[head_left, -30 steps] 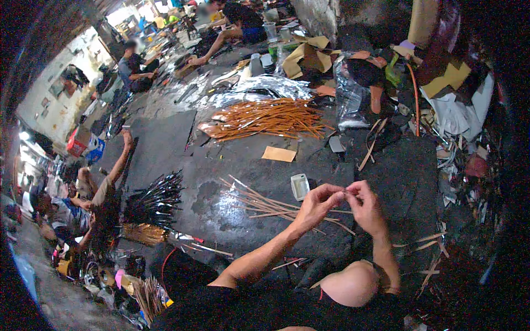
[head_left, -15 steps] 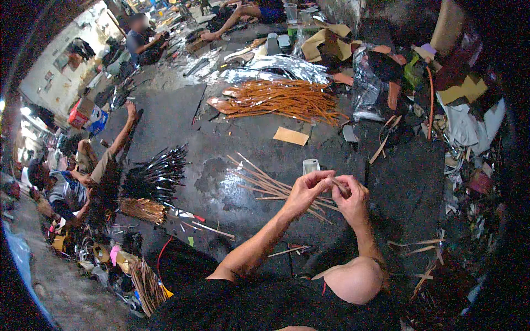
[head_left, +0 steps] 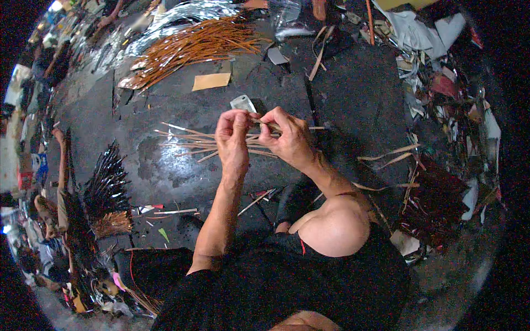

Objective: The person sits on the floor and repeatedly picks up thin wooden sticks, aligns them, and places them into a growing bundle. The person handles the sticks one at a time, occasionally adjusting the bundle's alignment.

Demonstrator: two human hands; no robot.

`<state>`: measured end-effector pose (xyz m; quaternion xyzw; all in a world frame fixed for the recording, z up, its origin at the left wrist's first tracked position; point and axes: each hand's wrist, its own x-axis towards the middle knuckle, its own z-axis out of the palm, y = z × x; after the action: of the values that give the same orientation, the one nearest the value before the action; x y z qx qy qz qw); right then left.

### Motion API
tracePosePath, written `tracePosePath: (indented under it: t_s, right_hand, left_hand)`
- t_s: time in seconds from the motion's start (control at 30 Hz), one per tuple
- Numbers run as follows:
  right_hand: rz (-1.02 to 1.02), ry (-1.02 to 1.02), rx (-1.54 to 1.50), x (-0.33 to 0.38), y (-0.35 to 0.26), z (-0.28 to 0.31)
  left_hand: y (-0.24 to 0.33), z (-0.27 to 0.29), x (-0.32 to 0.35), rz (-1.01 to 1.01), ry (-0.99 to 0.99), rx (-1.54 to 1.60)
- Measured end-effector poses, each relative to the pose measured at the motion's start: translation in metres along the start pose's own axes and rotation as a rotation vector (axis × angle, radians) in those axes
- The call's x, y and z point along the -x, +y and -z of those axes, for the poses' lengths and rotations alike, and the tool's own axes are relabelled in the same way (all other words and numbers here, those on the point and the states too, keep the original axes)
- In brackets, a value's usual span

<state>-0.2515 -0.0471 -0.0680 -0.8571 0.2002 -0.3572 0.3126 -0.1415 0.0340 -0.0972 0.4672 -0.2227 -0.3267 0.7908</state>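
In front of me, my left hand [head_left: 231, 135] and my right hand [head_left: 288, 135] meet fingertip to fingertip, both closed in a pinch. Between them runs a thin brown strip [head_left: 258, 121], mostly covered by my fingers. Beneath my hands, several similar tan strips [head_left: 190, 144] lie fanned out on the dark floor mat [head_left: 353, 118]. Just beyond my fingertips rests a small pale rectangular block [head_left: 243, 103], whose kind I cannot make out.
Shiny orange-brown strips [head_left: 193, 47] lie in a bundle beyond a flat tan piece [head_left: 211, 81]. To the left are black strips [head_left: 107, 179]. Scraps and white sheets [head_left: 425, 36] pile up along the right. Another person's leg [head_left: 62, 165] stretches out at far left.
My view has tilted down and swung right, so the scene sits farther left and higher. Both hands still pinch the strip; my right hand has turned to point more to the left.
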Motion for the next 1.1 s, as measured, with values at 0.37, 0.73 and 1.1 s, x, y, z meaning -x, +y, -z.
tracePosePath:
  t_s: [0.37,0.73,1.1]
  right_hand:
    - [-0.033,-0.064,0.052,0.015,-0.001,0.011]
    - [0.02,-0.108,0.064,0.027,0.003,0.016]
    - [0.021,-0.199,0.067,0.037,0.006,0.02]
  left_hand:
    - [0.013,0.041,-0.021,-0.02,0.129,0.168]
    - [0.03,0.099,-0.043,-0.06,0.335,0.233]
    - [0.037,0.2,-0.065,-0.162,0.458,0.194]
